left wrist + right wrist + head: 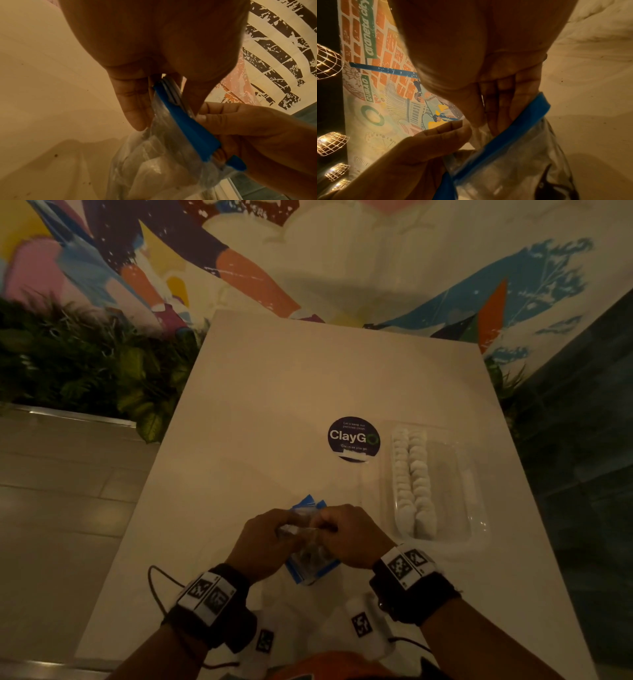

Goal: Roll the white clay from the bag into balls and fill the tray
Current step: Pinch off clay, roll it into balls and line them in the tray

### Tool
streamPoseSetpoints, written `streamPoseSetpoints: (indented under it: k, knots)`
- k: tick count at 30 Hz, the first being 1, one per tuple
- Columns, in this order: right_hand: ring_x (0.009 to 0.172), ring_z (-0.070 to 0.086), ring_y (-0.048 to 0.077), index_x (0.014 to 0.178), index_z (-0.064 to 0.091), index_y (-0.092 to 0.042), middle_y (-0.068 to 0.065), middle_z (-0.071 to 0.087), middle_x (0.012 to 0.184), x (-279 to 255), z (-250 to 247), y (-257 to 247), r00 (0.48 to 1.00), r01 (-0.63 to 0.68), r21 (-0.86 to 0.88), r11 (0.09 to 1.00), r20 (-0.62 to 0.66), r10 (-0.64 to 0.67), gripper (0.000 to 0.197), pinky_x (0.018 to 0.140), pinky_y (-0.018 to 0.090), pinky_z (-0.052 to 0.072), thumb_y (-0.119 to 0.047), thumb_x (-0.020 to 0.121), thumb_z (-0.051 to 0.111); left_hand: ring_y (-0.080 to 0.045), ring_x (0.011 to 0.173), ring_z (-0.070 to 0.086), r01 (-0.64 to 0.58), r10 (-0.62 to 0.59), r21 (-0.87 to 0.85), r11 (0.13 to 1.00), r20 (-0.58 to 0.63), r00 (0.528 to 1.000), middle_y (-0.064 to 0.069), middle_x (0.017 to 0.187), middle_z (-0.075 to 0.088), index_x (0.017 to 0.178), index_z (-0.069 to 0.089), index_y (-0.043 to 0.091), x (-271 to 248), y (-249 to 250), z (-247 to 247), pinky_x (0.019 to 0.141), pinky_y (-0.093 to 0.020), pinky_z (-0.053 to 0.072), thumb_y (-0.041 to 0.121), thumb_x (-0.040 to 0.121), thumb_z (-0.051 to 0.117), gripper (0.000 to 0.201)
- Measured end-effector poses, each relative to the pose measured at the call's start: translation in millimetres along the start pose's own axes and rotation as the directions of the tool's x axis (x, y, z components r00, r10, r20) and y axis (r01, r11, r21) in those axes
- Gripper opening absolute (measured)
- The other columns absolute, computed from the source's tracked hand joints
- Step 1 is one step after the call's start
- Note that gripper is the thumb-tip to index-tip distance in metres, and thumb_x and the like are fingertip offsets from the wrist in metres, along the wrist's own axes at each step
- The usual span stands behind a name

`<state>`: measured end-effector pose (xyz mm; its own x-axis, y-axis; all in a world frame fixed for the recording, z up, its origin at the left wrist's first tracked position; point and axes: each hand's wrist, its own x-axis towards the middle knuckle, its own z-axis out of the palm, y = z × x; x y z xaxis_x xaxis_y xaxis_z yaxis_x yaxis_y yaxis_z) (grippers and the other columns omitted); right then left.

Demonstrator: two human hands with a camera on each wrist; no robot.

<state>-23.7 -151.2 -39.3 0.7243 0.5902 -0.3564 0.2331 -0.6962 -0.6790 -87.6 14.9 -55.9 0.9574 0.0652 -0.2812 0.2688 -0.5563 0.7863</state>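
Both hands are meeting over the near middle of the white table; the left hand is gripping the clear bag with its fingers curled onto the plastic, and the right hand is pinching the same bag from the other side, so the two are pulling at its mouth; the bag's blue zip strip is running between them, and in the left wrist view the left thumb and fingers are closing on the strip's far end while the right hand's fingers are clamping the strip lower down; in the right wrist view the blue strip is crossing under the right fingers, with the left hand holding the plastic beside it; a pale lump of white clay is showing through the plastic at the bottom of the bag, though its outline is blurred; the clear tray is lying on the table to the right of the hands, well apart from the bag, and two rows of white clay balls are sitting along its left side, the rest of it bare; a round dark sticker reading ClayGo is lying just left of the tray's far end; a painted wall is standing behind the table, with green plants at the left.
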Motion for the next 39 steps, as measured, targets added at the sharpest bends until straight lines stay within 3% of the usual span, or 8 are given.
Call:
streamPoseSetpoints:
  k: [8, 15, 18, 20, 23, 28, 31, 39]
  knots:
    - [0.071, 0.063, 0.019, 0.086, 0.072, -0.013, 0.004, 0.069, 0.080, -2, -4, -3, 0.999, 0.015, -0.120, 0.993, 0.044, -0.009, 0.017, 0.067, 0.031, 0.053, -0.019, 0.086, 0.055, -0.017, 0.077, 0.065, 0.028, -0.029, -0.015, 0.999, -0.087, 0.996, 0.001, 0.100, 0.067, 0.087, 0.068, 0.017, 0, -2, 2, 0.076, -0.038, 0.054, 0.025, 0.090, 0.060, 0.011]
    - [0.080, 0.060, 0.022, 0.102, 0.073, -0.021, 0.003, 0.069, 0.097, -1, -2, -18, 0.968, 0.099, -0.444, 0.891, 0.251, 0.018, 0.022, 0.064, 0.027, 0.040, -0.028, 0.087, 0.058, -0.018, 0.080, 0.059, 0.025, -0.030, -0.041, 0.999, -0.137, 0.990, 0.002, 0.102, 0.065, 0.087, 0.068, 0.014, 0, -2, 6, 0.075, -0.034, 0.048, 0.027, 0.088, 0.061, 0.015]
    - [0.070, 0.051, 0.022, 0.093, 0.064, -0.012, 0.008, 0.064, 0.087, 0, 2, -25, 0.964, 0.082, -0.592, 0.802, 0.251, 0.086, 0.020, 0.063, 0.029, 0.041, -0.031, 0.086, 0.059, -0.014, 0.085, 0.057, 0.019, -0.030, -0.081, 0.997, -0.137, 0.990, 0.009, 0.103, 0.059, 0.081, 0.068, 0.016, -4, 4, 4, 0.077, -0.032, 0.049, 0.051, 0.075, 0.051, 0.040]
    - [0.068, 0.052, 0.022, 0.088, 0.059, -0.013, 0.009, 0.060, 0.082, 1, 4, -29, 0.962, 0.084, -0.639, 0.764, 0.252, 0.104, 0.018, 0.063, 0.029, 0.042, -0.030, 0.085, 0.062, -0.013, 0.085, 0.055, 0.011, -0.022, -0.075, 0.997, -0.147, 0.989, 0.004, 0.108, 0.059, 0.078, 0.063, 0.019, -4, 7, 4, 0.077, -0.028, 0.047, 0.042, 0.080, 0.056, 0.025]
    - [0.081, 0.063, 0.029, 0.095, 0.061, -0.010, 0.011, 0.066, 0.093, 1, 6, -33, 0.963, 0.091, -0.651, 0.754, 0.249, 0.099, 0.020, 0.064, 0.030, 0.041, -0.027, 0.085, 0.061, -0.011, 0.084, 0.053, -0.008, 0.013, 0.028, 1.000, -0.161, 0.987, -0.002, 0.115, 0.061, 0.081, 0.066, 0.015, -1, 5, 5, 0.076, -0.021, 0.042, 0.018, 0.088, 0.061, 0.009]
    - [0.088, 0.064, 0.032, 0.096, 0.063, -0.006, 0.013, 0.066, 0.096, 0, 11, -33, 0.967, 0.100, -0.653, 0.751, 0.240, 0.081, 0.019, 0.066, 0.033, 0.043, -0.023, 0.090, 0.056, -0.008, 0.083, 0.051, -0.015, 0.027, 0.074, 0.997, -0.156, 0.987, -0.001, 0.115, 0.061, 0.087, 0.070, 0.011, 2, -2, 6, 0.070, -0.006, 0.033, 0.020, 0.089, 0.059, 0.014]
    - [0.092, 0.063, 0.033, 0.101, 0.060, -0.005, 0.015, 0.065, 0.101, -1, 12, -32, 0.975, 0.093, -0.633, 0.768, 0.215, 0.059, 0.023, 0.068, 0.033, 0.041, -0.024, 0.091, 0.054, -0.008, 0.085, 0.052, -0.024, 0.037, 0.078, 0.997, -0.171, 0.985, -0.001, 0.114, 0.062, 0.090, 0.071, 0.012, 2, -1, 5, 0.075, -0.010, 0.037, 0.020, 0.088, 0.061, 0.014]
    - [0.064, 0.055, 0.017, 0.092, 0.067, -0.014, 0.002, 0.060, 0.078, -3, 3, -16, 0.971, -0.023, -0.426, 0.905, 0.206, 0.121, 0.022, 0.058, 0.029, 0.049, -0.032, 0.082, 0.061, -0.007, 0.083, 0.052, -0.037, 0.050, 0.100, 0.994, -0.140, 0.989, -0.001, 0.118, 0.062, 0.094, 0.071, 0.010, 3, 0, 4, 0.075, -0.012, 0.037, 0.020, 0.088, 0.061, 0.016]
